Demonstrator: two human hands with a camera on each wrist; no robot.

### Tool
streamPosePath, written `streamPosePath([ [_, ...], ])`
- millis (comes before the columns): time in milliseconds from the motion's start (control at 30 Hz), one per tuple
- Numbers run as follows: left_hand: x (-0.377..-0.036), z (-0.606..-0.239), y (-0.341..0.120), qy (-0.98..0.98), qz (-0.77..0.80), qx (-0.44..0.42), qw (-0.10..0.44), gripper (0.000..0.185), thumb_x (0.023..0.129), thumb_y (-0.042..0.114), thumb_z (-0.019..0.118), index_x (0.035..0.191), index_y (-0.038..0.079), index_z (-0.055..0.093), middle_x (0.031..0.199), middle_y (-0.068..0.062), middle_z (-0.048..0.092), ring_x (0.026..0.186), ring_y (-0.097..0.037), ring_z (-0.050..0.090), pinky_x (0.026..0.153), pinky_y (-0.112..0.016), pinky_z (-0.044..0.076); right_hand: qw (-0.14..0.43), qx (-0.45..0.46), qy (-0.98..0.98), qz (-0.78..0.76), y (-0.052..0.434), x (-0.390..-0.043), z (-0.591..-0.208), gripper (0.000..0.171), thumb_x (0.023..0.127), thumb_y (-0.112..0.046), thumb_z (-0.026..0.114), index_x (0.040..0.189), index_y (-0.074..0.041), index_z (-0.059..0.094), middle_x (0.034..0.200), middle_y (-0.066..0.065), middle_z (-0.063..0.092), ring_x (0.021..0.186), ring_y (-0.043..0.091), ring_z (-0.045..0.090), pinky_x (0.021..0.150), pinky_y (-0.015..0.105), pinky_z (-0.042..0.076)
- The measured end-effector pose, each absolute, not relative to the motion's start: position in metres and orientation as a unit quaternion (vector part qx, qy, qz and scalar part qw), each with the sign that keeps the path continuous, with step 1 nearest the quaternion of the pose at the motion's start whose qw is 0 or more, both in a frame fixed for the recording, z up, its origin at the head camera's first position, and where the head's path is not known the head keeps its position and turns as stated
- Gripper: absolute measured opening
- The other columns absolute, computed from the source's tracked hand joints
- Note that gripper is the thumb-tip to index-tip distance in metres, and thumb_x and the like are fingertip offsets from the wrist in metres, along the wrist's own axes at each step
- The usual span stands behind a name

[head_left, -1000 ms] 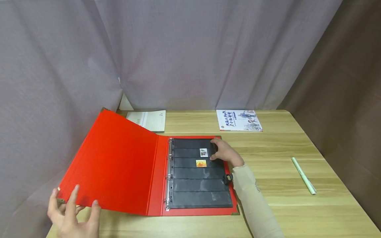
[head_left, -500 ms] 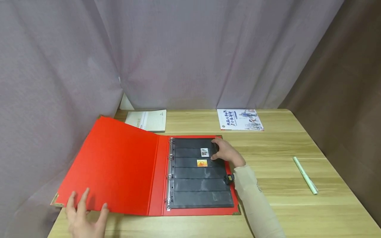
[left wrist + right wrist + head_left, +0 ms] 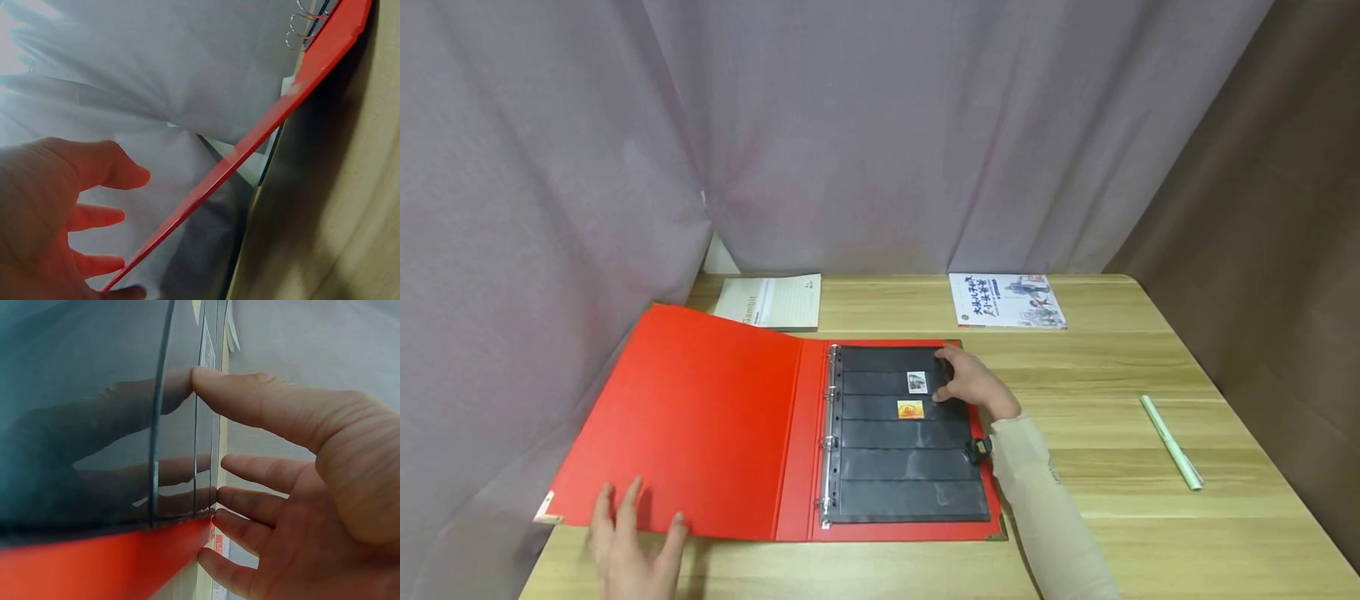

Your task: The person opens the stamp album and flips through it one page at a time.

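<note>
Your left hand (image 3: pixel 634 546), spread and gripping nothing, is at the raised cover (image 3: pixel 700 417), lower left of the frame; your right hand (image 3: pixel 972 384), also spread, rests its thumb on the page (image 3: pixel 895 467), lower centre. If support slips, the cover could slap down; a dragging thumb could dislodge the yellow stamp (image 3: pixel 911 409).

Left hand (image 3: pixel 40 215) at the near end of the red cover (image 3: pixel 265 128), which shows nearly edge-on as a slanting strip; thumb and two fingers spread on its curtain side, another fingertip by the end of the strip, contact unclear. Metal rings (image 3: pixel 301 34) at the cover's far end, grey curtain (image 3: pixel 125 112) behind it. Worktop (image 3: pixel 337 206) on the cover's other side, dark shadow alongside; pale item (image 3: pixel 250 164) past its middle, partly hidden, can't tell what.
</note>
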State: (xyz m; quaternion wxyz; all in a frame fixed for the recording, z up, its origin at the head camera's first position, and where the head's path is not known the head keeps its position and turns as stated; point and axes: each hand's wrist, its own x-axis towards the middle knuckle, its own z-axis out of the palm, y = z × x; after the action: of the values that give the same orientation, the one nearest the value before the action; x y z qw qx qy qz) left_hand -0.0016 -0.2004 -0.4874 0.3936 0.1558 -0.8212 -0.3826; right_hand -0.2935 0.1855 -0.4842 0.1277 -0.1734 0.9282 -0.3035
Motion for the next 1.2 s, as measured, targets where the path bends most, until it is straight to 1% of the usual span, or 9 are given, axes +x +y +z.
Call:
streamPosePath([
  [133,-0.005,-0.491,-0.201,-0.843,-0.356,0.180,0.360,0.065,0.070,0.003,0.075,0.132,-0.003,0.056,0.151,-0.034,0.031,0.125,-0.064,0.027,0.094,-0.072,0.029,0.119,-0.180,0.929,-0.300,0.187,-0.295,-0.483,0.082,0.074,-0.005,0.086,0.143,0.012,0.045,0.153,0.030,0.038,0.140,0.045,0.038,0.114,0.054,0.031],
  [233,-0.006,-0.492,-0.200,-0.860,-0.332,0.204,0.328,0.067,0.071,0.006,0.077,0.134,-0.001,0.055,0.154,-0.033,0.028,0.130,-0.064,0.021,0.088,-0.078,0.029,0.117,-0.185,0.930,-0.297,0.187,-0.296,-0.482,0.082,0.074,-0.005,0.086,0.143,0.012,0.045,0.153,0.030,0.038,0.140,0.045,0.038,0.114,0.054,0.031],
  [367,-0.006,-0.492,-0.199,-0.878,-0.310,0.231,0.281,0.069,0.072,0.012,0.079,0.136,0.003,0.054,0.159,-0.031,0.019,0.140,-0.066,0.001,0.094,-0.087,0.017,0.126,-0.179,0.929,-0.297,0.186,-0.295,-0.482,0.081,0.076,-0.005,0.085,0.144,0.011,0.045,0.153,0.028,0.039,0.140,0.043,0.039,0.114,0.053,0.032],
  [467,-0.006,-0.492,-0.199,-0.894,-0.287,0.252,0.234,0.071,0.074,0.017,0.079,0.138,0.006,0.051,0.163,-0.031,0.008,0.139,-0.068,-0.013,0.095,-0.089,0.006,0.127,-0.178,0.929,-0.298,0.185,-0.294,-0.481,0.081,0.076,-0.005,0.085,0.144,0.011,0.045,0.153,0.028,0.040,0.138,0.044,0.041,0.113,0.054,0.033],
  [533,-0.006,-0.491,-0.199,-0.903,-0.268,0.264,0.205,0.072,0.075,0.021,0.079,0.139,0.006,0.050,0.162,-0.033,0.003,0.137,-0.070,-0.016,0.094,-0.089,0.004,0.124,-0.181,0.929,-0.297,0.185,-0.293,-0.480,0.081,0.075,-0.005,0.086,0.143,0.011,0.045,0.152,0.029,0.041,0.138,0.044,0.041,0.113,0.054,0.034],
  [700,-0.009,-0.488,-0.202,-0.925,-0.230,0.265,0.145,0.076,0.076,0.030,0.079,0.140,0.004,0.048,0.159,-0.040,0.004,0.137,-0.070,-0.015,0.094,-0.088,0.000,0.126,-0.181,0.929,-0.296,0.185,-0.293,-0.481,0.083,0.074,-0.006,0.086,0.144,0.010,0.045,0.153,0.028,0.039,0.139,0.044,0.040,0.114,0.053,0.033],
  [833,-0.012,-0.487,-0.203,-0.939,-0.220,0.247,0.097,0.078,0.078,0.033,0.079,0.142,0.004,0.046,0.158,-0.040,0.005,0.139,-0.068,-0.014,0.094,-0.089,-0.005,0.134,-0.177,0.927,-0.301,0.187,-0.294,-0.482,0.085,0.075,-0.006,0.087,0.146,0.009,0.043,0.156,0.028,0.035,0.141,0.044,0.037,0.114,0.054,0.032],
  [1033,-0.018,-0.488,-0.202,-0.944,-0.230,0.226,0.067,0.076,0.080,0.033,0.078,0.143,0.003,0.047,0.157,-0.041,0.009,0.136,-0.070,-0.016,0.091,-0.088,-0.012,0.143,-0.167,0.927,-0.306,0.188,-0.294,-0.482,0.086,0.076,-0.009,0.088,0.147,0.007,0.042,0.154,0.027,0.040,0.139,0.043,0.040,0.112,0.054,0.035],
  [1200,-0.024,-0.489,-0.200,-0.951,-0.220,0.212,0.051,0.074,0.082,0.035,0.077,0.143,0.003,0.050,0.154,-0.042,0.016,0.133,-0.075,-0.013,0.090,-0.089,-0.010,0.142,-0.157,0.930,-0.299,0.189,-0.294,-0.483,0.085,0.077,-0.010,0.088,0.148,0.005,0.043,0.153,0.025,0.042,0.137,0.042,0.042,0.112,0.055,0.035],
])
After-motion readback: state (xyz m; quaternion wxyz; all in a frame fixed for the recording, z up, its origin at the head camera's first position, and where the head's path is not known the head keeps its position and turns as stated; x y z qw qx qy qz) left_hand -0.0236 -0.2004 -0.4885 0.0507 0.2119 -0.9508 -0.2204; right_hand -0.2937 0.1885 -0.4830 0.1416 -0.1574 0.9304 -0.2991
